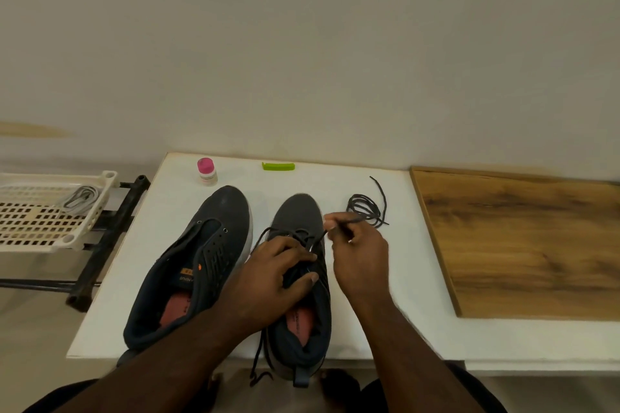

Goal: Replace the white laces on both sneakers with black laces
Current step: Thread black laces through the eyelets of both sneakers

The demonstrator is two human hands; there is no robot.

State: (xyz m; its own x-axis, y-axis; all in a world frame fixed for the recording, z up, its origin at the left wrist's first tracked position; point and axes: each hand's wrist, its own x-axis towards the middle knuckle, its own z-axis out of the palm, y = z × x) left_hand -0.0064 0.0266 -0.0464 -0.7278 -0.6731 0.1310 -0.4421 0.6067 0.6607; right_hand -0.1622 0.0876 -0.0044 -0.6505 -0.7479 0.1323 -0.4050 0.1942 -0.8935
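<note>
Two dark sneakers stand side by side on the white table [379,305], toes away from me. The left sneaker [204,245] has bare eyelets and no lace. The right sneaker [298,214] carries a black lace [265,235] partly threaded, one end hanging off the table's front edge. My left hand [271,275] grips the right sneaker's upper at the eyelets. My right hand [359,251] pinches the lace's other end beside the shoe's right side. A second black lace [365,206] lies coiled on the table to the right.
A pink-capped small bottle [207,171] and a green clip [278,166] sit at the table's back edge. A cream plastic tray [20,238] on a black frame at left holds white laces [82,198]. A wooden board [523,238] lies at right.
</note>
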